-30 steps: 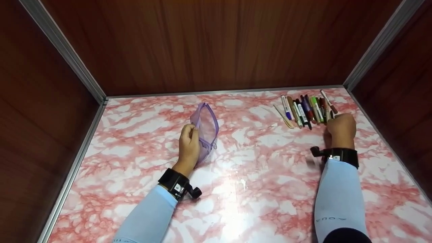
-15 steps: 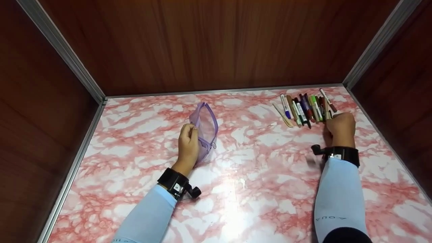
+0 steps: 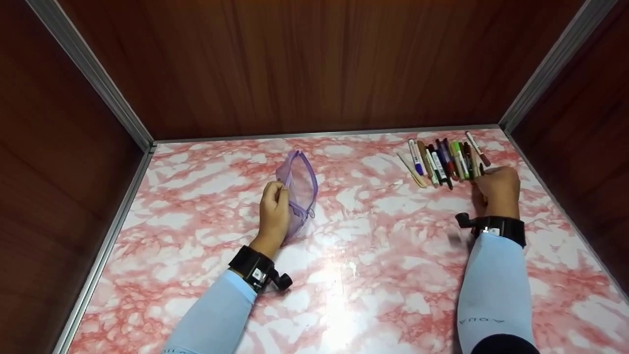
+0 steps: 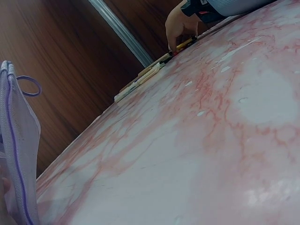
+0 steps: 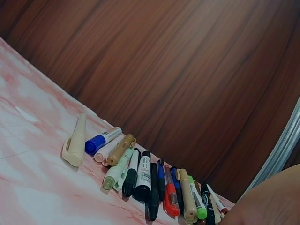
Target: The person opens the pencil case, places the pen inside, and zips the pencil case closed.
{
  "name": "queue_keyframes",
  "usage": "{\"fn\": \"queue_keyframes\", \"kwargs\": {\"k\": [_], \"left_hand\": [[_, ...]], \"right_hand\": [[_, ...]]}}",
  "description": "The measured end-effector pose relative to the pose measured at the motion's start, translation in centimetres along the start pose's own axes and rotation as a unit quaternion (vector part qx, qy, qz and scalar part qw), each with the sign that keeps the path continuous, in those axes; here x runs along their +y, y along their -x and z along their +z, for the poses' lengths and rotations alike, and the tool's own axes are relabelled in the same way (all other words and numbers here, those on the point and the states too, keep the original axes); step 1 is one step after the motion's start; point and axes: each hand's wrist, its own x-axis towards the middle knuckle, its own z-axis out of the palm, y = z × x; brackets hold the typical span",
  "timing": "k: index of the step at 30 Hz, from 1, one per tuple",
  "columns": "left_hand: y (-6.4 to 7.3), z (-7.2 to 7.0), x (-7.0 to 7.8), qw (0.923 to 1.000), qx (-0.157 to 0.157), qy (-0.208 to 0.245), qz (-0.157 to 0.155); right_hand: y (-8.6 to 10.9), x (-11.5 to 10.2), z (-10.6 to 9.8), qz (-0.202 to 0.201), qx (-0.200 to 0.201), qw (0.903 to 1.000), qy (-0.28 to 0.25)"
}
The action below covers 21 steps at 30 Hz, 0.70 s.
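Observation:
In the head view my left hand point(image 3: 275, 209) grips the near-left side of a translucent purple zip pencil pouch point(image 3: 297, 221), whose mouth gapes. The pouch point(image 4: 21, 154) fills the left edge of the left wrist view, with its zipper ring at the top. My right hand point(image 3: 499, 189) is at the right end of a row of pens and markers point(image 3: 437, 162), fingers curled down. In the left wrist view a yellow pen point(image 4: 186, 43) shows beneath the right hand point(image 4: 180, 28), pinched in its fingers; most of it is hidden.
A cream pen point(image 5: 77, 143) lies at the row's left end, and a white marker with a dark red cap point(image 3: 477, 147) lies apart at its far right. Wooden panels point(image 3: 314, 64) with metal edging enclose the marbled red-and-white table point(image 3: 373, 275) at the back and sides.
The right hand has shifted slightly towards the person and right, and a bit of yellow now shows under it. The left hand and the pouch stay in place.

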Motion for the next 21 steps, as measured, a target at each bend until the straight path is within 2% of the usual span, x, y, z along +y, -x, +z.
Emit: {"fn": "queue_keyframes", "kwargs": {"k": [7,12,18,21], "left_hand": [[0.0,0.0,-0.2,1.0000,-0.001,-0.006,0.006],[0.0,-0.1,-0.1,0.9999,-0.007,-0.006,0.012],[-0.1,0.0,-0.2,0.9999,-0.004,0.001,0.012],[-0.1,0.0,-0.3,1.0000,-0.004,0.006,0.006]], "right_hand": [[0.2,0.3,-0.4,0.037,0.000,0.9982,-0.047],[0.7,0.1,-0.9,0.064,0.001,0.9926,-0.103],[1.1,-0.8,-1.2,0.037,0.030,0.9922,-0.115],[1.2,-1.4,-1.3,0.021,0.044,0.9869,-0.154]]}}
